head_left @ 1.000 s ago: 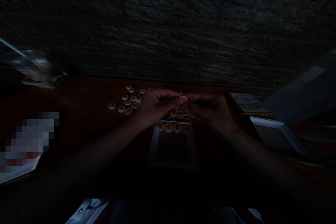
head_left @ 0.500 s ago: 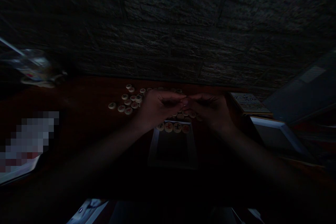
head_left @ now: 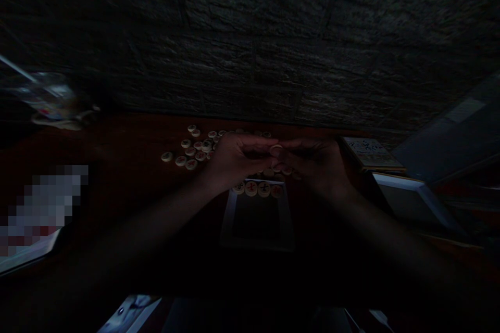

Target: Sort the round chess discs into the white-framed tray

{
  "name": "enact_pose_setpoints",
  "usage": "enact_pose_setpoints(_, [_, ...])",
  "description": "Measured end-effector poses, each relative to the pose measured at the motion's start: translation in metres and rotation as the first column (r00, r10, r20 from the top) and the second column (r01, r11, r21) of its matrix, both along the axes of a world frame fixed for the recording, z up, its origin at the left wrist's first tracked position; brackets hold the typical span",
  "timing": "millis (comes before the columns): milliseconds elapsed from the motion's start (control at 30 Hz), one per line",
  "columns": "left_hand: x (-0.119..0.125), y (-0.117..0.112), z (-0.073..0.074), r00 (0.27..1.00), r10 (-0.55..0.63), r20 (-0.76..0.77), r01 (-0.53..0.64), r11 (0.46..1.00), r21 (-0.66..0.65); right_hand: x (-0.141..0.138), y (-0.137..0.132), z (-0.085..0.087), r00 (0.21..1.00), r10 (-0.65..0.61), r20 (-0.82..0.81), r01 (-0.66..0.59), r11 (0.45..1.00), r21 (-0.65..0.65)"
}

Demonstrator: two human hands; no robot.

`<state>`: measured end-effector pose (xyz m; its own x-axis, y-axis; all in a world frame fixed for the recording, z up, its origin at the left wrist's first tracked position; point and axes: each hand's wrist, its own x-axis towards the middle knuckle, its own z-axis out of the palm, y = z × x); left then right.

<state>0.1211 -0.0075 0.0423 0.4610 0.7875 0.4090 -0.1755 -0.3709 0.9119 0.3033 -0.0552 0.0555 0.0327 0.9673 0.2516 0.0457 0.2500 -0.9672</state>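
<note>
Above the table, my left hand (head_left: 238, 158) and my right hand (head_left: 318, 164) meet fingertip to fingertip. Both are closed in a pinch on one round xiangqi piece (head_left: 276, 148), mostly covered by the fingers. Just below them is a shallow box (head_left: 229, 223). Along its far end lies a row of several xiangqi pieces (head_left: 251, 189) with red or dark characters. More loose pieces (head_left: 190, 152) are scattered on the table behind and left of my left hand, some partly hidden by my hands.
A stone-block wall (head_left: 250, 57) rises behind the wooden table (head_left: 128, 140). To the right are a printed box (head_left: 369, 152) and a pale-rimmed tray (head_left: 420, 187). A clear cup with a straw (head_left: 50, 96) stands at the far left. A blurred-out flat object (head_left: 42, 213) lies nearer.
The fingers of both hands have shifted slightly, and the round piece between the fingertips shows more. The row in the box is the same.
</note>
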Motion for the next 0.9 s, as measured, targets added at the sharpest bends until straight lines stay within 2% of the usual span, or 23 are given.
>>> enact_pose_setpoints(167, [-0.0023,0.0007,0.0021,0.998,0.066,0.005,-0.066,0.998,-0.011,0.0016,-0.0010,0.0027,0.999,0.043,0.017,-0.042,0.999,-0.021])
enact_pose_setpoints(333, [-0.0033,-0.0006,0.0029,0.997,0.078,0.002,-0.078,0.997,-0.016,0.0030,-0.0016,0.0034,0.996,0.052,0.070,-0.052,0.999,-0.004])
enact_pose_setpoints(700, [-0.0004,-0.0036,0.0044,0.996,0.086,0.026,-0.087,0.996,0.038,0.0014,-0.0019,0.0024,0.999,0.027,0.025,-0.027,1.000,-0.005])
enact_pose_setpoints(900, [-0.0004,-0.0057,0.0064,0.995,0.095,0.022,-0.094,0.995,-0.039,0.0016,-0.0039,0.0045,0.998,0.002,0.064,-0.004,0.999,0.033])
